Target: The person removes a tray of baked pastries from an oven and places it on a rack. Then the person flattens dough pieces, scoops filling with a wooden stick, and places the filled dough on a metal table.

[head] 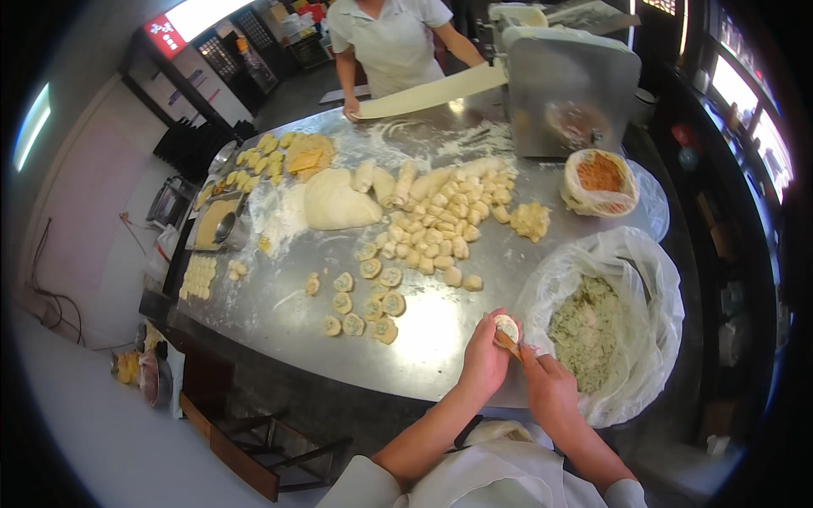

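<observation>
My left hand (484, 355) cups a round dough wrapper (506, 325) near the table's front edge. In my right hand (551, 388) is a wooden spatula (508, 341), its flat end pressed against the filling inside the wrapper. Just right of my hands stands a large basin lined with clear plastic (660, 355), holding a pale green chopped filling (587, 330). Several filled dough rounds (372, 308), their green filling showing on top, lie on the metal table to my left. Beyond them spreads a heap of small dough pieces (444, 219).
Past the dough pieces lie dough rolls (384, 185) and a large dough slab (340, 200). A plastic-lined tub of orange filling (599, 178) stands at right, near a metal dough machine (571, 89). Across the table (267, 330), a person (390, 47) holds a long dough sheet (438, 92).
</observation>
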`<state>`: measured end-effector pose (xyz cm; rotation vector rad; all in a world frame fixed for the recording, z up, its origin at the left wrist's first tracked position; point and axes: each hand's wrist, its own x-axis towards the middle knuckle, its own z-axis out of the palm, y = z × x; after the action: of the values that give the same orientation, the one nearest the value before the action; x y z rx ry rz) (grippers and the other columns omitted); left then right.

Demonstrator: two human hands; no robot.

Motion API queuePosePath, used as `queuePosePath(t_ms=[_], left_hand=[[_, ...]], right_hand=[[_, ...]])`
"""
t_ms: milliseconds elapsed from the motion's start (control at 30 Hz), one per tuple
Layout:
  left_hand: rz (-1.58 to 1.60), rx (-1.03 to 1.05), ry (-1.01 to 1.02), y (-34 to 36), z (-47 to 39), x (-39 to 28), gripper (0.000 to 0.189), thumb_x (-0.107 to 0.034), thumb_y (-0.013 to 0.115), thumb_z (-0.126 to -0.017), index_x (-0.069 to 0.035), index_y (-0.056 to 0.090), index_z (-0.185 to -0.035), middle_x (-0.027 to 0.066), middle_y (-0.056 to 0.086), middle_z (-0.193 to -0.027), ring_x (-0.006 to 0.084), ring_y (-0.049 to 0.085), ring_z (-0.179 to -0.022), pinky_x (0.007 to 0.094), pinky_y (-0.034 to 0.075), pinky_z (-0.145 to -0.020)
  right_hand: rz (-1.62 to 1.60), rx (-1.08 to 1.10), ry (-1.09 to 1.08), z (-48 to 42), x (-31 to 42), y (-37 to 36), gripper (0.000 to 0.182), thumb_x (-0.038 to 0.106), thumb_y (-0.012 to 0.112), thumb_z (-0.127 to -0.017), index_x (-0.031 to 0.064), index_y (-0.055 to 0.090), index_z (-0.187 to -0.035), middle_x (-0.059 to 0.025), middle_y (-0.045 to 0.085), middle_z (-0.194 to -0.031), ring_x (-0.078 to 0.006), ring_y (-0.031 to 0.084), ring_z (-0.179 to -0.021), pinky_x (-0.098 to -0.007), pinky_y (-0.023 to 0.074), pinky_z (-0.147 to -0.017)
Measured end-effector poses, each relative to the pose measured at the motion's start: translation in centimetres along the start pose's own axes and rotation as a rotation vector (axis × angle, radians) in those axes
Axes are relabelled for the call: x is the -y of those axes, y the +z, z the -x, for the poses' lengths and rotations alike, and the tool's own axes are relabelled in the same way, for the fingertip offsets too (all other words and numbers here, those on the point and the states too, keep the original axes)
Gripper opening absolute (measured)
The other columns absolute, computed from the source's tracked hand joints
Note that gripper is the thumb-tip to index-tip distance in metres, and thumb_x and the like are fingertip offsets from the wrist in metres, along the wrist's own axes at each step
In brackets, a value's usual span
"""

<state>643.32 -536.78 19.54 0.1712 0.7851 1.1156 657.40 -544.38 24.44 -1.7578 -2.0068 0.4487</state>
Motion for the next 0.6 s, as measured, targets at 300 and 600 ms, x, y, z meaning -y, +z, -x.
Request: queuePosePath(t_ms=[300, 600], left_hand=[[0.134, -0.136, 0.232, -15.1, -0.8, -10.2, 0.036, -0.023, 0.052, -0.108, -0.001, 0.052, -0.136, 0.0151, 0.062, -0.124, 0.032, 0.065, -0.113, 0.0466, 0.055, -0.098], [-0.143, -0.599, 0.55, -30.1, 1.8, -25.4, 0.024, -0.021, 0.052, -0.108, -0.004, 0.058, -0.123, 0.0113, 0.065, -0.118, 0.0236, 0.064, -0.108, 0.0411, 0.054, -0.093]], right_hand=[[-0.416, -0.018, -0.081, -2.4, 2.6, 6.2, 0.036, 0.001, 0.063, -0.097, 0.0008, 0.065, -0.133, -0.0107, 0.071, -0.098, -0.012, 0.057, -0.067, -0.0281, 0.0493, -0.063], [-0.609, 0.174, 0.195, -1.8, 5.5, 11.2, 0.036, 0.003, 0.061, -0.099, 0.0004, 0.064, -0.135, -0.0021, 0.069, -0.086, -0.0036, 0.049, -0.064, -0.0212, 0.0435, -0.058]])
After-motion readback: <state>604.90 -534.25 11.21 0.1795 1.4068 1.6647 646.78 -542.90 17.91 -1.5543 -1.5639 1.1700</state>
